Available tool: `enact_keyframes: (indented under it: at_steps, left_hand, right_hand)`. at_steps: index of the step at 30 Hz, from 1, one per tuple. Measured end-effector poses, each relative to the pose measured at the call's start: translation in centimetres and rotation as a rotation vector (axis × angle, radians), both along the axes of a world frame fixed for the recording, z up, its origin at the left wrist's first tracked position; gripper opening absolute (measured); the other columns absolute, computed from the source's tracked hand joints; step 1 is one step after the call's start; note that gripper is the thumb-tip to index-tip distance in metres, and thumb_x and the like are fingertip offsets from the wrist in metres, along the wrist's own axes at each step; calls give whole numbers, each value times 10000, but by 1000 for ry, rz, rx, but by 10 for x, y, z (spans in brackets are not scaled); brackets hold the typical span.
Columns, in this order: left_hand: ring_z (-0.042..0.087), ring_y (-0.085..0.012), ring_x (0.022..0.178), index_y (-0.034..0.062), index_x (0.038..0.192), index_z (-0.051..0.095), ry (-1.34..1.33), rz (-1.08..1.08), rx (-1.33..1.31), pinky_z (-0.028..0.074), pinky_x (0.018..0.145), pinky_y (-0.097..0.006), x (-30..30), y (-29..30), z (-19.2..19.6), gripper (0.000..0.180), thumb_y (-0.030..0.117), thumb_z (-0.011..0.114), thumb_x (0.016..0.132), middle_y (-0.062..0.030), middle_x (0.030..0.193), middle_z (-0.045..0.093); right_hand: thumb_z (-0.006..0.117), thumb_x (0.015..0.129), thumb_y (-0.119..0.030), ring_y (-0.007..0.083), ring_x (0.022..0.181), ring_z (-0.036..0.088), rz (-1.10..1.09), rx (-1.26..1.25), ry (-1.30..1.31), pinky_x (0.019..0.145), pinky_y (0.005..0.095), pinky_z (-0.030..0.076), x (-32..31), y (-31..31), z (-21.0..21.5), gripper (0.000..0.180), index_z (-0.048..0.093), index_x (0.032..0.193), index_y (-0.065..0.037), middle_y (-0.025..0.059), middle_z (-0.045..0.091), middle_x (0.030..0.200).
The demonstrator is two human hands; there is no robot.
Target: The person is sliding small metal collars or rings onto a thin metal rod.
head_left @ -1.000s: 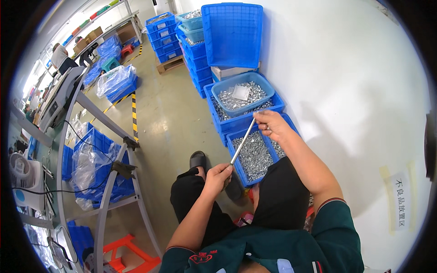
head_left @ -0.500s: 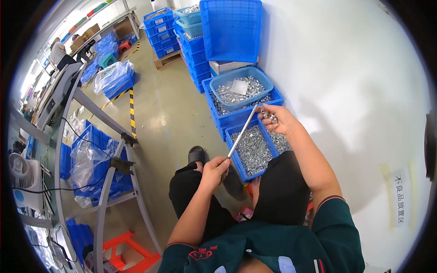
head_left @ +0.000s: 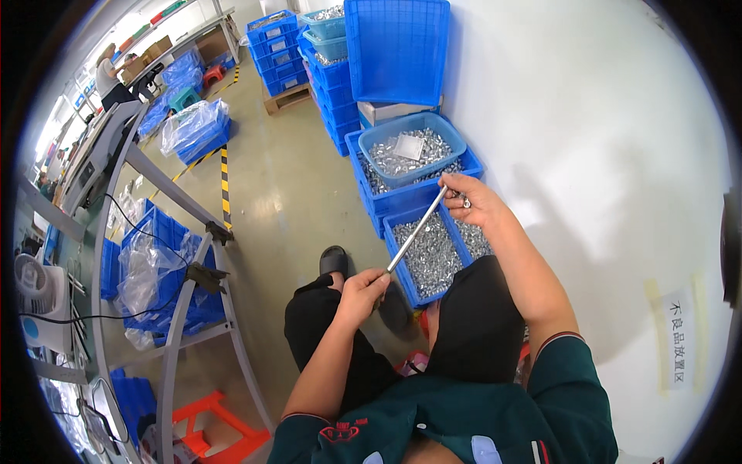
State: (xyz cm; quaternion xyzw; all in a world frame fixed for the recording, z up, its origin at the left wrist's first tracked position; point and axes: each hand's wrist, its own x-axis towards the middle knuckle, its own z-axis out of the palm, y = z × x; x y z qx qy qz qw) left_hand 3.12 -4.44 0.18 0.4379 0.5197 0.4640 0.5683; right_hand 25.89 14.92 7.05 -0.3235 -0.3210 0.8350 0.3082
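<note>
Silver rod (head_left: 417, 230): likely stiff, slick; grip near ends.
Left hand (head_left: 365, 295): clamped on lower end.
Right hand (head_left: 481, 199): curled round metal bits (head_left: 467, 203), touching tip.

Lettered wall sign (head_left: 679, 342), red shirt emblem (head_left: 339, 432)

Stack of blue plastic crates (head_left: 273, 58) is being supported by brown wooden pallet (head_left: 287, 100). Blue rectangular bin (head_left: 214, 144) is being partly covered by clear plastic sheet (head_left: 184, 127). Grey-green floor (head_left: 294, 185) is being crossed by black-and-yellow striped tape (head_left: 225, 185). White paper sign (head_left: 678, 340) is being held to white wall (head_left: 556, 93) by pale-yellow tape strips (head_left: 659, 332).
</note>
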Motion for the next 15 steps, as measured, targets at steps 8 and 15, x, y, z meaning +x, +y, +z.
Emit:
enact_keyframes:
  at_steps: [8,15]
  left_hand:
    - [472,-73,579,-34,899,603,26,31,19,384,542,-206,-1,1,2,203,155,540,860,2,651,507]
    - [446,-47,545,-11,866,604,78,83,35,338,476,-202,4,3,3,197,178,549,862,27,641,495]
  right_hand:
    - [665,781,-138,31,455,383,-37,129,-181,338,147,246,-9,-5,12,141,533,806,-97,-4,490,658]
    - [678,770,-151,31,467,376,-264,232,-228,340,152,236,-22,-12,14,195,507,823,-73,-4,463,660]
